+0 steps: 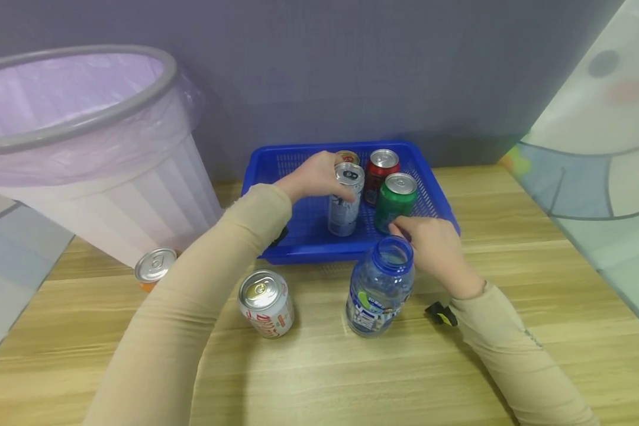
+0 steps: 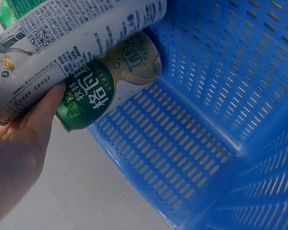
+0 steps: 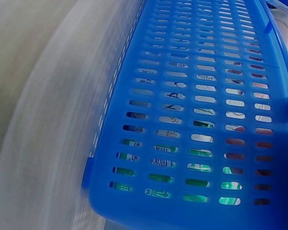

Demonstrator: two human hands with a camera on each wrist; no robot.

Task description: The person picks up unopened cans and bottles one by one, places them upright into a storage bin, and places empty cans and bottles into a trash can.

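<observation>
My left hand (image 1: 319, 177) grips a tall white can (image 1: 345, 207) that stands near the middle of the blue basket (image 1: 309, 251). In the left wrist view, the fingers wrap the white can (image 2: 86, 43) beside a green and gold can (image 2: 115, 79). A green can (image 1: 396, 201) and a red can (image 1: 380, 168) stand to its right in the basket. My right hand (image 1: 433, 245) has curled fingers at the basket's front rim, close to the green can and behind a clear blue bottle (image 1: 378, 296). The bottle, uncapped, stands upright on the table.
A lined waste bin (image 1: 133, 195) stands at the left. On the wooden table (image 1: 309, 378), a white can with red lettering (image 1: 268, 307) stands before the basket, and an orange can (image 1: 155, 266) is partly hidden by my left sleeve. A grey wall (image 1: 351, 71) rises behind the basket.
</observation>
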